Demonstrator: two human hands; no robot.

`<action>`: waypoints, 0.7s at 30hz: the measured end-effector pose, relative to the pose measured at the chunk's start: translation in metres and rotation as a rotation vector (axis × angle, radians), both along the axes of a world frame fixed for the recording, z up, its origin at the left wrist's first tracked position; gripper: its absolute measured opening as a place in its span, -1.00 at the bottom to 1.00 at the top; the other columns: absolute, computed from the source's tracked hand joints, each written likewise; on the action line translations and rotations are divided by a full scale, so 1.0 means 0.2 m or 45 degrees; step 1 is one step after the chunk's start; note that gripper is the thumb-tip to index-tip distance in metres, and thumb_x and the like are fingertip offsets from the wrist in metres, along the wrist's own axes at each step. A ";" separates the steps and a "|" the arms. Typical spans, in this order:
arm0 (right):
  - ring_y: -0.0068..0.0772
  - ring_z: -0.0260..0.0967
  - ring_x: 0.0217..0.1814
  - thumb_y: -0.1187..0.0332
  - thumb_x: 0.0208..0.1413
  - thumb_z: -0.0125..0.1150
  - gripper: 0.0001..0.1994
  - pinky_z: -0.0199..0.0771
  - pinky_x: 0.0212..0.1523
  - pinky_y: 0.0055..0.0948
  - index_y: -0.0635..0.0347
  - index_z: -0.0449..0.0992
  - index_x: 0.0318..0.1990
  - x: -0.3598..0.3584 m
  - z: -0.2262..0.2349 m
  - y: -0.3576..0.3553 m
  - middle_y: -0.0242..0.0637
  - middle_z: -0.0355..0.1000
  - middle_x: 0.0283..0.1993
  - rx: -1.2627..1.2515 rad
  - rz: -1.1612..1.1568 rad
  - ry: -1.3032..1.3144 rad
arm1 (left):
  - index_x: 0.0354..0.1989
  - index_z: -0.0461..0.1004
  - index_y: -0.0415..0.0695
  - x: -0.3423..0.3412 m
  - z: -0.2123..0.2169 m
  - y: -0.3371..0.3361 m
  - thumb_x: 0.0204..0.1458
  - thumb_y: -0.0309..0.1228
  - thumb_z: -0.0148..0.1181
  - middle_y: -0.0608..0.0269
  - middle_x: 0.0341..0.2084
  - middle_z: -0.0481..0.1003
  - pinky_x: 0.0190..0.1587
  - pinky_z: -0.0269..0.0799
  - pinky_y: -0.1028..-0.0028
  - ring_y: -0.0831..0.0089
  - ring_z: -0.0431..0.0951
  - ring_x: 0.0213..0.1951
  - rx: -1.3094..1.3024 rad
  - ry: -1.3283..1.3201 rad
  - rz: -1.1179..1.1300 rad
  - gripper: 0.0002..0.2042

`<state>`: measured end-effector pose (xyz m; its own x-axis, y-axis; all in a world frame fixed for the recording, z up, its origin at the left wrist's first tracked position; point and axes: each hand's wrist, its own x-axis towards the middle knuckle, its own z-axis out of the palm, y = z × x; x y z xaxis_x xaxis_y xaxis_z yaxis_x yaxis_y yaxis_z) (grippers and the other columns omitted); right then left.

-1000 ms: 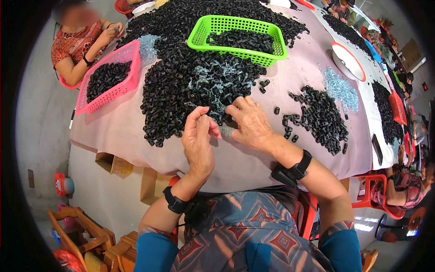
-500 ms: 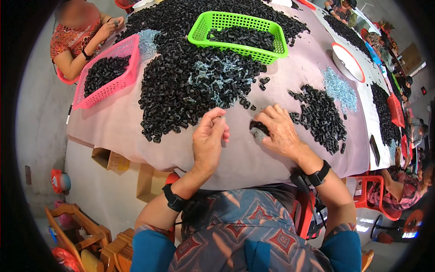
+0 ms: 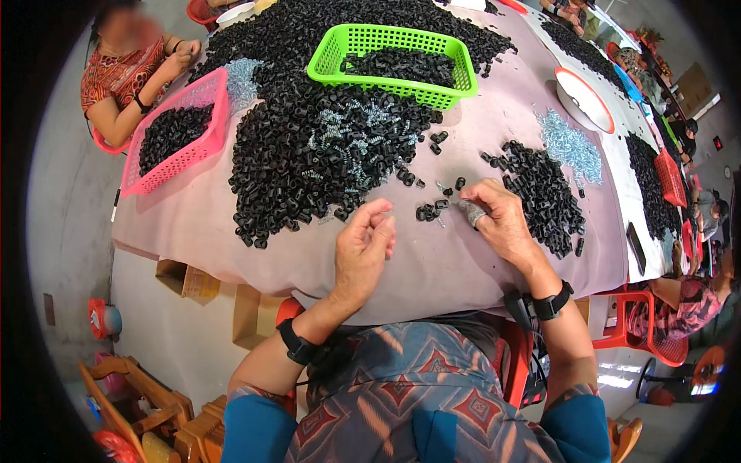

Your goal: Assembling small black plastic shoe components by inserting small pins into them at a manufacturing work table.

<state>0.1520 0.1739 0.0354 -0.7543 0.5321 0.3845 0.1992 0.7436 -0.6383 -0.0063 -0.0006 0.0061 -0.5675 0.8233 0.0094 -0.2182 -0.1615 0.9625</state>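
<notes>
Black plastic pieces lie between left hand, fingers pinched together, and right hand, fingers curled.

On the table, a small cluster of parts lies between both hands; the big heap sits at eleven o'clock, a basket behind it.

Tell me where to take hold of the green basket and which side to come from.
Take the green basket by its near long rim, the edge facing the person, coming from above and in front. That rim is open lattice with a lip for a grip, and bare cloth lies before its right half. The far and left sides are crowded by the big pile of black parts, so avoid those.
</notes>
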 end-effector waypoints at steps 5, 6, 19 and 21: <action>-0.17 0.27 -0.17 0.66 -0.36 0.16 -0.61 0.31 -0.16 -0.28 0.20 0.45 -0.23 -0.09 0.07 -0.05 -0.27 0.33 -0.32 0.405 0.202 -0.360 | -0.04 0.38 -0.21 0.02 -0.04 0.01 0.13 -0.48 0.06 0.40 -0.47 0.37 -0.49 0.30 0.70 0.72 0.34 -0.50 0.020 0.024 0.002 -0.77; -0.21 0.25 -0.14 0.65 -0.37 0.19 -0.58 0.29 -0.13 -0.28 0.17 0.44 -0.20 -0.10 0.05 -0.05 -0.29 0.30 -0.28 0.472 0.220 -0.438 | -0.05 0.38 -0.20 0.03 -0.03 0.01 0.13 -0.48 0.06 0.40 -0.47 0.37 -0.49 0.29 0.70 0.72 0.34 -0.50 0.025 0.046 -0.005 -0.77; -0.59 0.30 -0.35 0.65 -0.20 -0.01 -0.75 0.35 -0.28 -0.57 0.34 0.43 -0.28 -0.07 0.02 -0.19 -0.37 0.39 -0.39 -0.698 0.316 0.051 | -0.04 0.38 -0.22 0.05 0.02 0.01 -0.01 -0.56 0.19 0.22 -0.27 0.33 -0.38 0.37 0.58 0.51 0.41 -0.35 0.273 0.727 -0.106 -0.68; -0.70 0.26 -0.28 0.61 -0.02 -0.01 -0.83 0.32 -0.24 -0.63 0.31 0.45 -0.26 -0.04 0.03 -0.25 -0.48 0.38 -0.36 -0.963 0.398 -0.024 | -0.07 0.41 -0.19 0.06 0.05 0.00 -0.07 -0.59 0.23 0.20 -0.23 0.33 -0.36 0.39 0.55 0.45 0.43 -0.33 0.281 0.831 -0.141 -0.67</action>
